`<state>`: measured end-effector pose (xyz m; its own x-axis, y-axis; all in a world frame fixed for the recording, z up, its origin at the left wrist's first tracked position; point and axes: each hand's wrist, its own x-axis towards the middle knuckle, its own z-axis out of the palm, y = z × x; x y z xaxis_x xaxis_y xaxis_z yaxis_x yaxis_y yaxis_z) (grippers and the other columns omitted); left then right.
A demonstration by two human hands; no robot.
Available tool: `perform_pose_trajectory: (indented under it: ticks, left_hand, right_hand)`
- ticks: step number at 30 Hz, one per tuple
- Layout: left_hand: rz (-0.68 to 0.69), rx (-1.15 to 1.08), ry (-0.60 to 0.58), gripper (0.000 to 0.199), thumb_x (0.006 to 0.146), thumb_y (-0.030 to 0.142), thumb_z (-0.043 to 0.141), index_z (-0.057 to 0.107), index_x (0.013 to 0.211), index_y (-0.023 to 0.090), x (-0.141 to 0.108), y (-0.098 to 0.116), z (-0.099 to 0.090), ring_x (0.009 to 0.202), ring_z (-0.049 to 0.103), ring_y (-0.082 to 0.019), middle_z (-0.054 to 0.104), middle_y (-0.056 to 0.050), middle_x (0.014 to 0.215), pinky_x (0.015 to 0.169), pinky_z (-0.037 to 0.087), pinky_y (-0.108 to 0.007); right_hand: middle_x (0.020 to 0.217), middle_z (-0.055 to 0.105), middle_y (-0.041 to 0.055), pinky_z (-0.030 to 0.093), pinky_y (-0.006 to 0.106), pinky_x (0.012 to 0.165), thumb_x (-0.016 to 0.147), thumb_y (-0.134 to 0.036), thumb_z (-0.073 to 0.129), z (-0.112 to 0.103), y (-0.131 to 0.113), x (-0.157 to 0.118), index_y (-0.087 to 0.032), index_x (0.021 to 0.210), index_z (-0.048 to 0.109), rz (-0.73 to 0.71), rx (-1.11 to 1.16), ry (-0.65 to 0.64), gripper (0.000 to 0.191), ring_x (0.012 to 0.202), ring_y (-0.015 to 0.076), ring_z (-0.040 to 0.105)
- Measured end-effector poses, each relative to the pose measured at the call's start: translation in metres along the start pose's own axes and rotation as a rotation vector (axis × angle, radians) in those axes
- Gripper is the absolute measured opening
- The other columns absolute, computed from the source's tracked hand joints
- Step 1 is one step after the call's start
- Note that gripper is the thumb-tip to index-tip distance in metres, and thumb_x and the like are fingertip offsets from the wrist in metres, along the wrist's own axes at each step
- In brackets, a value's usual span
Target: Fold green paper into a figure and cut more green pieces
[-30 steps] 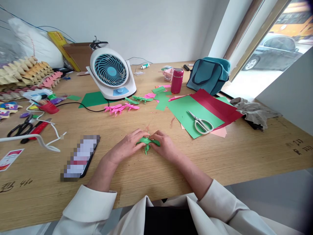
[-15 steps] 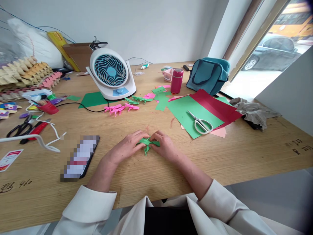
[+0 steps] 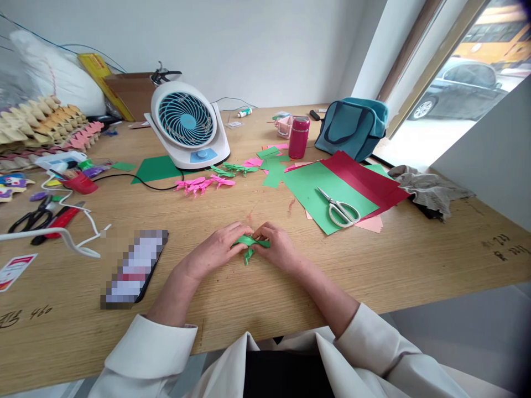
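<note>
The figure between left grip and right grip is matt paper. Beyond, the flask is glossy, the bag cloth. The table beneath is smooth wood.

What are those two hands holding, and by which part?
A green folded paper piece: the left hand holds its left side, the right hand its right side. A narrow part sticks out toward the person.

Green paper partly hidden behind my fingers, phone screen pixelated, card cut off at left.
</note>
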<state>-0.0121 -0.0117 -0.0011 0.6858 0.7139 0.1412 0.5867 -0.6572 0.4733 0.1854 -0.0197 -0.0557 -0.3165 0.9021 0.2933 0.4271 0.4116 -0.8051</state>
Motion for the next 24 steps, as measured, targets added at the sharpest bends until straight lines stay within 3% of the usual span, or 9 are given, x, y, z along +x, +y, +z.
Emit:
perform_pose_trajectory:
  ticks: [7, 10, 13, 17, 21, 24]
  left_hand:
    - [0.001, 0.031, -0.02, 0.023, 0.094, 0.018, 0.05, 0.056, 0.116, 0.023, -0.001, -0.004, 0.005, 0.11, 0.06, -0.021, 0.064, -0.004, 0.114, 0.095, 0.048, -0.035]
    - [-0.004, 0.038, -0.009, 0.025, 0.093, 0.017, 0.051, 0.055, 0.117, 0.023, -0.001, -0.004, 0.004, 0.112, 0.06, -0.021, 0.064, -0.004, 0.116, 0.096, 0.047, -0.034]
    - [-0.009, 0.037, -0.004, 0.027, 0.093, 0.018, 0.052, 0.055, 0.119, 0.024, -0.001, -0.003, 0.003, 0.113, 0.06, -0.022, 0.064, -0.004, 0.119, 0.097, 0.047, -0.035]
    - [-0.006, 0.058, -0.007, 0.032, 0.092, 0.02, 0.054, 0.056, 0.123, 0.025, 0.0, -0.003, 0.004, 0.115, 0.059, -0.022, 0.065, -0.004, 0.121, 0.099, 0.046, -0.035]
    - [-0.01, 0.107, 0.056, 0.039, 0.089, 0.025, 0.062, 0.057, 0.128, 0.024, -0.002, -0.002, 0.002, 0.117, 0.058, -0.023, 0.066, -0.005, 0.124, 0.1, 0.046, -0.036]
    - [0.007, 0.161, 0.17, 0.04, 0.089, 0.03, 0.064, 0.057, 0.128, 0.022, -0.004, -0.005, -0.003, 0.115, 0.06, -0.024, 0.067, -0.007, 0.123, 0.099, 0.047, -0.037]
  right_hand:
    - [0.092, 0.061, 0.0015, 0.048, 0.025, 0.075, 0.078, -0.009, 0.072, 0.001, 0.0, 0.0, -0.018, 0.085, 0.065, -0.003, -0.017, -0.011, 0.013, 0.081, 0.0133, 0.063]
    - [0.097, 0.06, 0.0025, 0.049, 0.027, 0.079, 0.077, -0.011, 0.074, -0.004, -0.002, -0.001, -0.018, 0.093, 0.065, -0.018, -0.028, -0.036, 0.02, 0.086, 0.0146, 0.064]
    - [0.103, 0.06, 0.0049, 0.048, 0.029, 0.083, 0.075, -0.012, 0.076, -0.01, -0.004, -0.002, -0.018, 0.104, 0.063, -0.043, -0.114, -0.084, 0.033, 0.094, 0.0177, 0.063]
    - [0.102, 0.062, 0.0065, 0.047, 0.031, 0.082, 0.076, -0.016, 0.076, -0.013, -0.005, -0.003, -0.017, 0.103, 0.062, -0.064, -0.257, -0.126, 0.03, 0.094, 0.0208, 0.061]
    - [0.102, 0.062, 0.007, 0.046, 0.031, 0.083, 0.077, -0.022, 0.077, -0.015, -0.005, -0.003, -0.018, 0.101, 0.062, -0.073, -0.307, -0.146, 0.029, 0.093, 0.021, 0.06]
    - [0.104, 0.062, 0.0083, 0.046, 0.032, 0.086, 0.077, -0.025, 0.078, -0.018, -0.007, -0.004, -0.017, 0.103, 0.063, -0.057, -0.339, -0.154, 0.032, 0.096, 0.0219, 0.06]
